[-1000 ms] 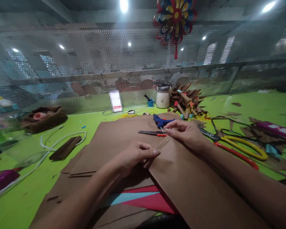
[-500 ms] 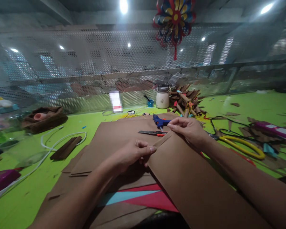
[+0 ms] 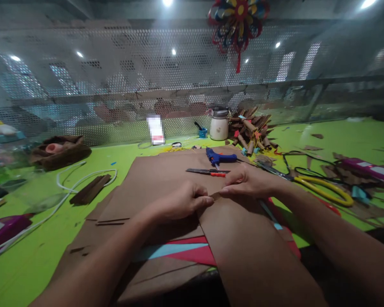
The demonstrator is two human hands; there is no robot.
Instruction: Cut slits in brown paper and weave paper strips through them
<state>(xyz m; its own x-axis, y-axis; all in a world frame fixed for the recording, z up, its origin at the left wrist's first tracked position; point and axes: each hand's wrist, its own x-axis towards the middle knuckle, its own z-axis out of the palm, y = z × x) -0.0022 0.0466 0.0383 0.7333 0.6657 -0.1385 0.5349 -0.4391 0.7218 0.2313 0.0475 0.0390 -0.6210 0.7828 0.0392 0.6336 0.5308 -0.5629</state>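
Observation:
A long strip of brown kraft paper stretches from the lower edge of the view up to both hands. My left hand pinches its far left corner between thumb and fingers. At the far right corner my right hand is closed, thumb against fingertips, on the same edge. The hands cover much of that edge. Beneath them lies a stack of brown paper sheets, with red and light blue paper showing near the front. Beyond the hands rest a utility knife and a blue glue gun.
Yellow-handled scissors lie on the green table at the right, near a purple device. A lidded jar and bundled brown paper rolls stand behind. A white cable curls at the left.
Both hands have come closer together and lowered the strip's far edge toward the stack. My right hand moved down and nearer, uncovering the glue gun's handle. The view has tilted slightly downward.

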